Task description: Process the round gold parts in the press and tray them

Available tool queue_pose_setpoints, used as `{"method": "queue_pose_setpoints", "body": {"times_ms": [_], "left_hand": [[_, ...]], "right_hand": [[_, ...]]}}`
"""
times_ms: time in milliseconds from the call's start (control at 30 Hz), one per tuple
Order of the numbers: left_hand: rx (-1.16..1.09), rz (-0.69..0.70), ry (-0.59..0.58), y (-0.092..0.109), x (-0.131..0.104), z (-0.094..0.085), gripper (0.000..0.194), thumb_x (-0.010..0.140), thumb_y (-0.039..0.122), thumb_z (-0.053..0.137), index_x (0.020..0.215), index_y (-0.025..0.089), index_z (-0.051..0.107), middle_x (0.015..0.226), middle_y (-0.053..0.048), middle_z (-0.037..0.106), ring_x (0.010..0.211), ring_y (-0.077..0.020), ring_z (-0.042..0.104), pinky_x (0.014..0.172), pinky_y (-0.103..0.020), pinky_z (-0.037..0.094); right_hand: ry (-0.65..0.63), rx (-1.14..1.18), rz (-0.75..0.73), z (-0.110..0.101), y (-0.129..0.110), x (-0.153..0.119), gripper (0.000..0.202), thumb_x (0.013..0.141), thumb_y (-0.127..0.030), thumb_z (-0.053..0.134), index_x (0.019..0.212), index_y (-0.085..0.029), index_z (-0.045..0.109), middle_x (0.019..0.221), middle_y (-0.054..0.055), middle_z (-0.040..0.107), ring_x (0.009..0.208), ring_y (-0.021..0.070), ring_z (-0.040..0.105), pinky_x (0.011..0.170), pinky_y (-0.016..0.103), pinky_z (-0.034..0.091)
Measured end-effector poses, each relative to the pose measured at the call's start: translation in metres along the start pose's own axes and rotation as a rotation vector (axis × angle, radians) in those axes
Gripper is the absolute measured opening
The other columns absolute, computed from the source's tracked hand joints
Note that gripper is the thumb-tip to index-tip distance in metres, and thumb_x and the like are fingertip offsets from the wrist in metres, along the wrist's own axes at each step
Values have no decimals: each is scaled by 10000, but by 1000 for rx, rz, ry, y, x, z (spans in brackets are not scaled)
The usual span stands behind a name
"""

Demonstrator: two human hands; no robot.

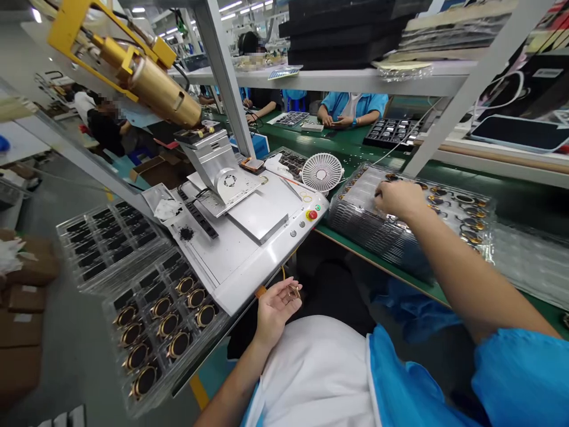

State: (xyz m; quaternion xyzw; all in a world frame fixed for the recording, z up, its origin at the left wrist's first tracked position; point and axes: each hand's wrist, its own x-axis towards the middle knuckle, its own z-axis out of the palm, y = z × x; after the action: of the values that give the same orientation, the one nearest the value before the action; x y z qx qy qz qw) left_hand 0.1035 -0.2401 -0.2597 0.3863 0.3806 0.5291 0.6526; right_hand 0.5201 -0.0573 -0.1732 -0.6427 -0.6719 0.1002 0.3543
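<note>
Near my lap, my left hand is closed around a gold watch case, ring-shaped, held by thumb and fingers. My right hand reaches over a stack of clear plastic trays on the green bench. Its fingers are pinched together, pointing down at the top tray, and hide whatever is between them. Small round parts with orange and black pieces lie in that tray's right side. At the left, another clear tray holds several gold-rimmed watch cases with dark faces.
A white machine with red and green buttons and a gold cylinder head stands ahead. Beside it is a white fan. A tray of black pieces sits far left. A metal shelf crosses above; co-workers sit beyond.
</note>
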Motion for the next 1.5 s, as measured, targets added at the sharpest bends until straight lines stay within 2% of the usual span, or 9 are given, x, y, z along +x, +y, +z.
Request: {"method": "queue_pose_setpoints", "body": {"times_ms": [133,400,533,733,867,1000,1133,1300,1500], "left_hand": [[-11,-49,-30,3,2,0,483,679,268,957,1132,243,790,1230,-118,760,1054,-266,757,848,-357,614],[-130,-117,-311,28,16,17,762,574,313,1019,1272,268,717,1262,-128,719,963,-251,760,734,-300,578],[-116,-140,-334,29,10,10,846,582,363,1019,1346,229,681,1006,-120,774,964,-279,763,754,-317,575],[-156,-159,-205,27,-2,6,914,498,475,1030,1327,294,691,1461,-153,618,863,-245,774,719,-327,583],[-175,-198,-175,24,1,4,870,504,454,1031,1279,213,717,1175,-140,752,886,-269,777,738,-318,568],[-184,-226,-142,20,6,0,839,540,421,1023,1271,157,706,896,-98,787,957,-289,781,781,-310,545],[-190,-215,-126,19,6,-2,859,541,424,1020,1291,158,697,922,-108,800,967,-294,781,821,-335,541],[-151,-171,-107,22,-2,-6,898,548,438,1015,1331,155,678,956,-127,806,976,-302,776,800,-332,541],[-106,-100,-78,22,-10,-16,913,591,456,997,1373,140,649,966,-138,810,919,-276,777,763,-317,552]], "right_hand": [[-33,62,-2,6,-50,-36,58,838,-287,704,863,-242,730,805,108,637,943,371,674,995,619,510],[-306,532,-400,81,-161,-131,170,965,-294,669,1019,-214,809,923,68,765,779,179,730,685,291,588],[-322,594,-324,100,-169,-143,194,958,-323,711,1090,-214,804,895,68,763,714,175,720,622,284,572],[-294,652,-387,110,-166,-145,161,985,-306,675,889,-228,779,954,71,759,795,178,731,675,294,597],[-334,580,-508,110,-169,-149,159,1009,-236,595,873,-216,675,998,85,713,834,169,694,701,283,571],[-329,505,-461,114,-170,-131,131,995,-270,596,877,-216,585,983,91,686,833,193,658,718,309,538],[-297,568,-71,130,-174,-75,179,981,-283,620,855,-233,503,653,-13,619,555,155,570,567,278,453],[-270,566,264,149,-189,-12,210,958,-165,658,843,-218,490,591,-56,606,443,101,510,509,239,398],[-275,534,345,146,-192,-3,293,898,-172,750,926,-219,462,548,-89,582,405,101,495,486,228,362]]}}
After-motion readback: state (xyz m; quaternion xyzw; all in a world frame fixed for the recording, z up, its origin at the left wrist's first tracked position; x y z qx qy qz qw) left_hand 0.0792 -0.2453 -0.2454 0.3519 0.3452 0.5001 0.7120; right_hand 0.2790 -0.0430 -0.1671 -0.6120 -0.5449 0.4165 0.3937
